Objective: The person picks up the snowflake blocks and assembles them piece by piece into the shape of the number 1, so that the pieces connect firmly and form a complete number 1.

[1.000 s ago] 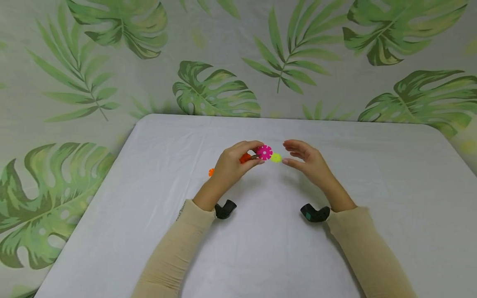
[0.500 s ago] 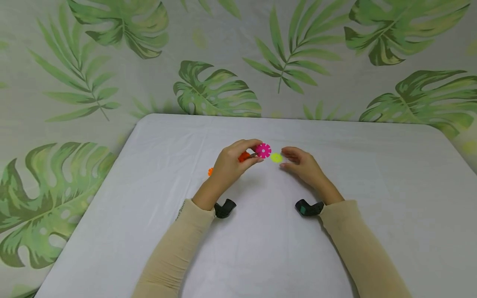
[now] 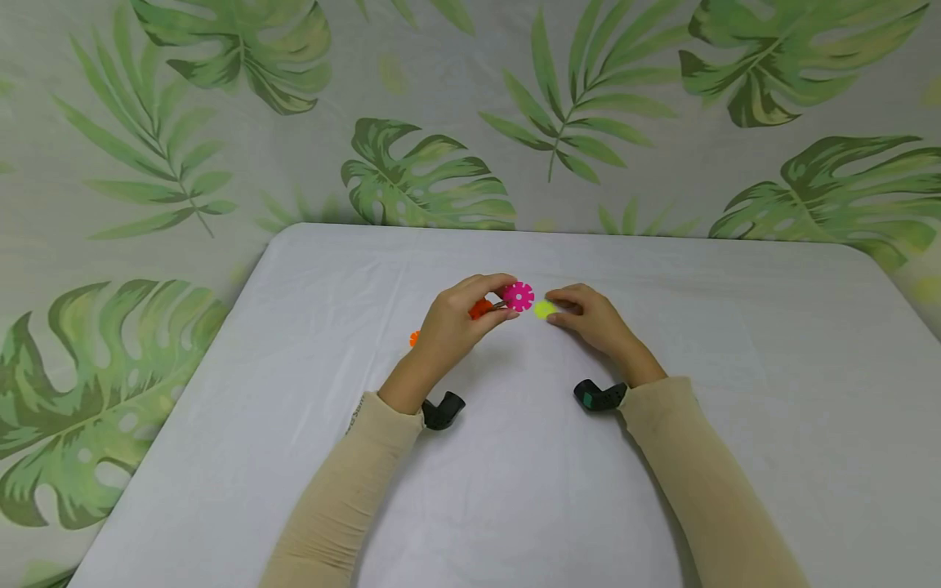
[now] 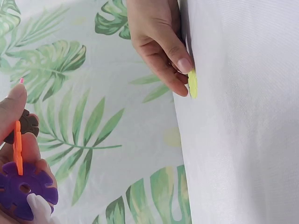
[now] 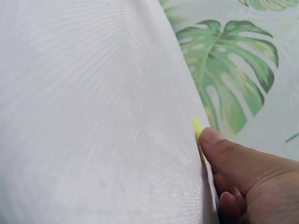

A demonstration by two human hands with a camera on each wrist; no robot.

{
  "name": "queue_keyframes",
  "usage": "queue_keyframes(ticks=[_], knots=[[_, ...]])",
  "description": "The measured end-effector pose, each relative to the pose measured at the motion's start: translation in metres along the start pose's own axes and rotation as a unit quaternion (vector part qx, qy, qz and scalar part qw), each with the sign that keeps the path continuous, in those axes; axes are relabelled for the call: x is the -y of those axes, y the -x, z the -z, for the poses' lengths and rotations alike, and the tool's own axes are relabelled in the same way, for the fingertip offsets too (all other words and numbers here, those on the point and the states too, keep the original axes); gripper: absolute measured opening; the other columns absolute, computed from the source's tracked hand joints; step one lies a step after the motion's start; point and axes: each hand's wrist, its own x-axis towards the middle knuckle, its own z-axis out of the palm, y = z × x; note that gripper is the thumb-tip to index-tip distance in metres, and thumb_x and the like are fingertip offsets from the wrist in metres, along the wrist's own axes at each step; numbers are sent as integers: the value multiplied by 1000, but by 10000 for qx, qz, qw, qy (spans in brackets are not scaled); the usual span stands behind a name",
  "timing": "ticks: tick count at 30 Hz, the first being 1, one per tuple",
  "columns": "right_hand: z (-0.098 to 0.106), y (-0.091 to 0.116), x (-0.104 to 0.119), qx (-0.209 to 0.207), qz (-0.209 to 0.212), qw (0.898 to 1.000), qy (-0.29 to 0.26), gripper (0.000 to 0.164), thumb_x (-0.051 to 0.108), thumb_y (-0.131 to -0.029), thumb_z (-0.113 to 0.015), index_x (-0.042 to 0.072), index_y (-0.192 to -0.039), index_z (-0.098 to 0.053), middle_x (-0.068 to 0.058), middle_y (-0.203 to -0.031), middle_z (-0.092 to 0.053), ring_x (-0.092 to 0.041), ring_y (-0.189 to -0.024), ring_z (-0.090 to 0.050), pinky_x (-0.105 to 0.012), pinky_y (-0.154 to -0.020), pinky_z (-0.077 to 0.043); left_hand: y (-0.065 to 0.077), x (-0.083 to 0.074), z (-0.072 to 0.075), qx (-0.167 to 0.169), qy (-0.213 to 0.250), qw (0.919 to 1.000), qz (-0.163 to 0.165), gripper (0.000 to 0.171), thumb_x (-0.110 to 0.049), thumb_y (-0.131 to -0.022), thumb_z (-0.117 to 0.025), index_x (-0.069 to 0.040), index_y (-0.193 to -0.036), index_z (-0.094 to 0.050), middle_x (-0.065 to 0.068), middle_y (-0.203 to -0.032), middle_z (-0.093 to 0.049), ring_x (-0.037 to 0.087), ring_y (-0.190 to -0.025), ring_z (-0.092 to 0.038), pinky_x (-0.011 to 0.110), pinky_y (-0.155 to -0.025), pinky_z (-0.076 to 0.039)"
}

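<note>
My left hand (image 3: 459, 317) grips a cluster of joined, notched plastic discs. A pink disc (image 3: 520, 296) stands out past its fingertips, and a red-orange disc (image 3: 481, 309) shows between finger and thumb. In the left wrist view, a brown disc (image 4: 31, 122), an edge-on orange disc (image 4: 18, 149), a purple disc (image 4: 37, 190) and a white disc (image 4: 39, 208) appear in the same cluster; the palm hides the rest. To the right, my right hand (image 3: 601, 321) pinches the edge of a yellow notched disc (image 3: 544, 309) at the white tabletop, apart from the cluster.
A white cloth covers the table (image 3: 515, 490), whose far edge meets a leaf-print backdrop (image 3: 419, 175). An orange disc (image 3: 415, 339) peeks out left of my left wrist; whether it joins the cluster cannot be told. Black wrist devices (image 3: 444, 411) sit at both cuffs.
My right hand has moved left to the yellow disc, and its thumb and fingers have come together on the disc's edge. My left hand and the cluster have shifted only slightly left.
</note>
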Motion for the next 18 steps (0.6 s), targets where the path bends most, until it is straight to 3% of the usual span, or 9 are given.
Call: queue_keyframes(ticks=[5, 9, 12, 18], knots=[[-3, -3, 0, -18, -131, 9999, -70, 33, 16, -83, -67, 6, -113, -59, -12, -110, -51, -25, -98, -46, -39, -86, -40, 1, 1, -1, 27, -2, 10000, 26, 39, -6, -71, -75, -3, -107, -61, 5, -91, -63, 12, -80, -57, 15, -67, -46], [-8, 1, -3, -356, -224, 9982, -427, 30, 15, -81, -68, 9, -107, -55, -9, -93, -53, -23, -82, -47, -33, -72, -41, 2, 1, -1, 46, -30, 10000, 34, 38, -8, -71, -75, -3, -107, -61, 5, -91, -63, 11, -80, -57, 14, -67, -45], [-8, 5, -5, -603, -70, 9960, -660, 26, 13, -82, -67, 10, -106, -56, -8, -84, -52, -22, -74, -45, -30, -64, -39, 2, 2, -2, 56, -38, 10000, 21, 37, -10, -72, -75, -4, -107, -61, 4, -91, -64, 10, -78, -56, 13, -67, -45], [-3, 10, -4, -926, 148, 9898, -1068, 24, 10, -85, -62, 9, -109, -60, -10, -93, -55, -21, -80, -51, -25, -71, -44, 2, 3, -4, 114, 28, 9999, 48, 37, -9, -72, -75, -4, -106, -61, 4, -93, -63, 7, -75, -56, 12, -67, -45]])
